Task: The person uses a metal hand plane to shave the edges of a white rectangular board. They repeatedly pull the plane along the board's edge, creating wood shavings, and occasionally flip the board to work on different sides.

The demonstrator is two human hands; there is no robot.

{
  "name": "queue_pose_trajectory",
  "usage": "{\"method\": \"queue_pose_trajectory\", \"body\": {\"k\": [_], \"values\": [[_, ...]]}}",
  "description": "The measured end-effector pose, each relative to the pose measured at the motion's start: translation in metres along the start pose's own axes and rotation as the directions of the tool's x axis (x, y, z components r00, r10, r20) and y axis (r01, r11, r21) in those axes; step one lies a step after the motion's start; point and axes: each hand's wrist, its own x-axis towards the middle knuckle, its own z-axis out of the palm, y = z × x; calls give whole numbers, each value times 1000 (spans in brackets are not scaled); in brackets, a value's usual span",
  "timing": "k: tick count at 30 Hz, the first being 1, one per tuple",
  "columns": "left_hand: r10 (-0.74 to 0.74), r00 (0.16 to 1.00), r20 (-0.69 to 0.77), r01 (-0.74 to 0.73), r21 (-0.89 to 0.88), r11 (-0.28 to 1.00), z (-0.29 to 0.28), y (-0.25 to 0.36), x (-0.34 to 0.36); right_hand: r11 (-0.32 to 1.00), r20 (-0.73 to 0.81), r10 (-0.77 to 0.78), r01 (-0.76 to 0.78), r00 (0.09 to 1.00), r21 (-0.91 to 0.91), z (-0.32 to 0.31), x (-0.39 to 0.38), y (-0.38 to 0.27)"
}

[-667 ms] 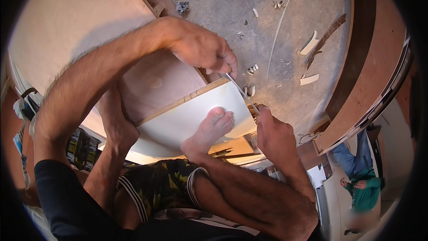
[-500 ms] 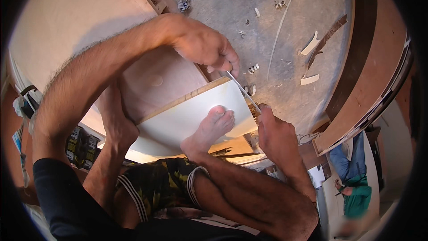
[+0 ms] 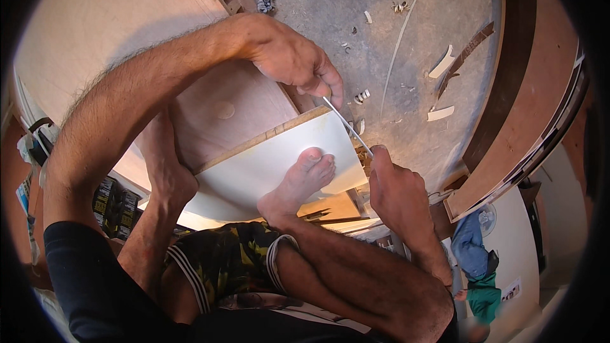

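A slim metal file spans the gap between my two hands, lying against the right edge of a white-faced panel. My left hand reaches over from above and pinches its far end. Closed around its near end is my right hand; any handle is hidden inside the fist. The panel's raw wooden edge faces away from me. My bare right foot rests on the white face, and my other foot is by the panel's left end.
A large pale wooden board lies at the left. Laminate offcuts and curled shavings litter the concrete floor. A curved wooden piece stands at the right. A person in green is at the lower right.
Both hands and the file have shifted very slightly, the file a little away from me. The person at the lower right has changed position.
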Motion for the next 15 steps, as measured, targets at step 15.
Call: {"method": "queue_pose_trajectory", "body": {"k": [15], "values": [[2, 1000, -18, -1, 79, 997, -1, -1, -2, 999, -28, -11, 12, 1000, 32, 8, 4, 3]]}}
